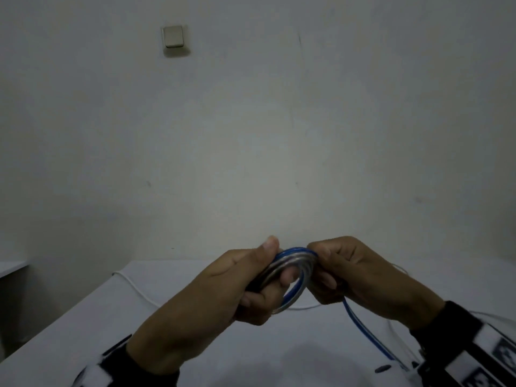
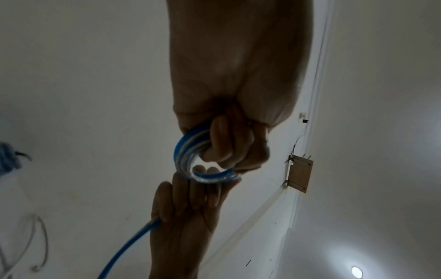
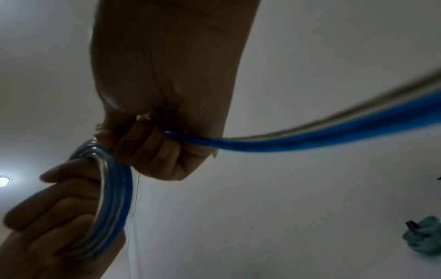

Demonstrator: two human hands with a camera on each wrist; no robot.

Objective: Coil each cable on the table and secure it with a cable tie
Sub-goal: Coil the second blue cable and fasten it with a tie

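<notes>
A blue and clear cable coil of several loops is held up above the white table. My left hand grips the coil's left side, thumb on top and fingers curled through the ring. My right hand pinches the coil's right side and also holds the loose tail, which runs down to the lower right. In the left wrist view the coil sits between the left hand and the right hand. In the right wrist view the tail leaves the right hand. No cable tie shows.
A thin white cable lies across the table behind my hands, trailing off the far left corner. A small dark piece lies on the table at the lower right. The wall with a light switch stands straight ahead.
</notes>
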